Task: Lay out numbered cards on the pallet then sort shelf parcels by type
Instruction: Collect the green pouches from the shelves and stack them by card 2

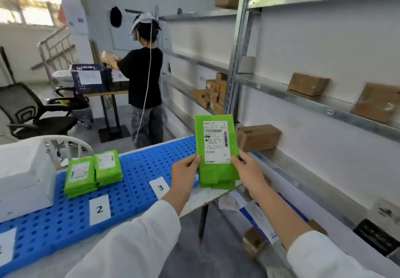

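My left hand [185,172] and my right hand [246,169] grip the two sides of a small stack of green parcels [216,150], held upright with a white shipping label facing me, above the right end of the blue pallet [151,165]. On the pallet lie white cards numbered 2 [99,209] and 3 [160,187], and part of another card [6,247] at the left edge. Two piles of green parcels [93,172] stand behind card 2.
A metal shelf [303,165] on the right carries brown cardboard boxes [258,137]. A white box [23,178] sits at the pallet's left. Another person [145,78] stands at a desk ahead, beside a black office chair [32,113]. Parcels lie on the floor below.
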The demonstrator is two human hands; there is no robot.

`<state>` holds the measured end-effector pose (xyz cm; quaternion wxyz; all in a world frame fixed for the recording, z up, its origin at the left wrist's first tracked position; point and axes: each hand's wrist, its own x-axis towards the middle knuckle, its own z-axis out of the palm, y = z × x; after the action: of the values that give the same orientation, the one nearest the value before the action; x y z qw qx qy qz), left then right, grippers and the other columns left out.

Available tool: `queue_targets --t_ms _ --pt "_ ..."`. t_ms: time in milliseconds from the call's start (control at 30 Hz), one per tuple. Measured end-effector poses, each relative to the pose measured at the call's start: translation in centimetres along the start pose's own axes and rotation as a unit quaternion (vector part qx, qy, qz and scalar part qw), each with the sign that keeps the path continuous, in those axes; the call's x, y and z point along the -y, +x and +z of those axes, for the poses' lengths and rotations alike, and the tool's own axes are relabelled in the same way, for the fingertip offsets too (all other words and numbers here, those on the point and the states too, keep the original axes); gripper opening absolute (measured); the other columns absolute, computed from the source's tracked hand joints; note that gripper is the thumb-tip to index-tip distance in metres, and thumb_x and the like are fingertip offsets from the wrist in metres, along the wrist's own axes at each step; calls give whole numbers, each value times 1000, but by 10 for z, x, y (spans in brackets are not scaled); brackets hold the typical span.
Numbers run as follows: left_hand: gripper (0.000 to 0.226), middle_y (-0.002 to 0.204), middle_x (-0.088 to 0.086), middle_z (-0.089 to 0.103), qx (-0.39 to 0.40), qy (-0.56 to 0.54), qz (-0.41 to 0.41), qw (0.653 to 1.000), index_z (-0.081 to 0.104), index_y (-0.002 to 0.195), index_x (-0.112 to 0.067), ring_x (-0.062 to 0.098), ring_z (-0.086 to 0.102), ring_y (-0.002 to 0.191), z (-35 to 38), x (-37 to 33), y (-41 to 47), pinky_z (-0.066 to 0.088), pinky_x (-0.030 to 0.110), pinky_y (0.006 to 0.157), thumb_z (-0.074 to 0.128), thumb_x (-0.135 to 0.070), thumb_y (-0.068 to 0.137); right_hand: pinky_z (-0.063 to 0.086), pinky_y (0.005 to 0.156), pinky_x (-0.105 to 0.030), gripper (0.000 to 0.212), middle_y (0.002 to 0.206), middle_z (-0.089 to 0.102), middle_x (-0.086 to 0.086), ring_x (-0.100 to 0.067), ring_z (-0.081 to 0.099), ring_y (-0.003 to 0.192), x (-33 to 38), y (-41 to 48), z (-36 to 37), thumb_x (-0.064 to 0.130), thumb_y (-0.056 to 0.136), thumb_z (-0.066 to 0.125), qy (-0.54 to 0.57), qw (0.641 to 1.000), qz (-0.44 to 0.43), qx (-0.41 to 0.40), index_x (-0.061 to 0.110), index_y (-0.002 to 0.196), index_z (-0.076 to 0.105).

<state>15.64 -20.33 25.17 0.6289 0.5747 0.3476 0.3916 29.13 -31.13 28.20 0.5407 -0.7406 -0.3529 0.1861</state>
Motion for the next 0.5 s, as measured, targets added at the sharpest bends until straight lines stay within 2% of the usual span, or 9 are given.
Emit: queue_targets --t_ms 67,133,200,300,367,500 --pt "25 110 -1 71 -22 -8 6 1000 69 115 -7 7 66 95 -23 -3 12 53 18 85 60 -17 94 51 91 -30 38 126 58 12 -12 56 115 14 13 23 17 100 48 -10 1000 -13 16 28 136 51" --pt "27 112 0 70 -46 -9 5 999 68 117 -7 10 66 99 -46 -5 20 52 23 90 60 -18 94 49 97 -34 38 129 59 7 -14 56 117 24 22 47 17 100 49 -13 999 -28 35 25 137 52" --pt "27 113 2 71 -66 -3 3 998 68 118 -7 11 66 100 -67 -5 26 52 24 91 60 -19 95 47 97 -30 38 128 60 7 -11 56 114 31 28 69 16 100 49 -13 998 -41 49 23 138 52" --pt "28 112 -1 71 -100 -4 -5 995 68 119 -7 11 66 101 -96 -3 35 52 23 90 60 -19 94 43 88 -21 37 117 57 13 -7 53 108 35 34 101 16 101 48 1 995 -37 88 21 137 52" --pt "29 109 -6 69 -120 1 -9 993 66 120 -8 8 65 97 -110 -4 38 49 19 86 60 -19 95 44 86 -21 37 118 57 12 -9 54 111 36 40 119 15 101 47 5 993 -43 108 22 137 52" --pt "30 108 -4 69 -169 6 -23 985 64 122 -6 -1 61 88 -133 2 48 46 12 80 60 -18 95 45 77 -11 37 115 57 12 -4 53 101 36 56 153 15 101 48 13 989 -42 140 23 136 52"
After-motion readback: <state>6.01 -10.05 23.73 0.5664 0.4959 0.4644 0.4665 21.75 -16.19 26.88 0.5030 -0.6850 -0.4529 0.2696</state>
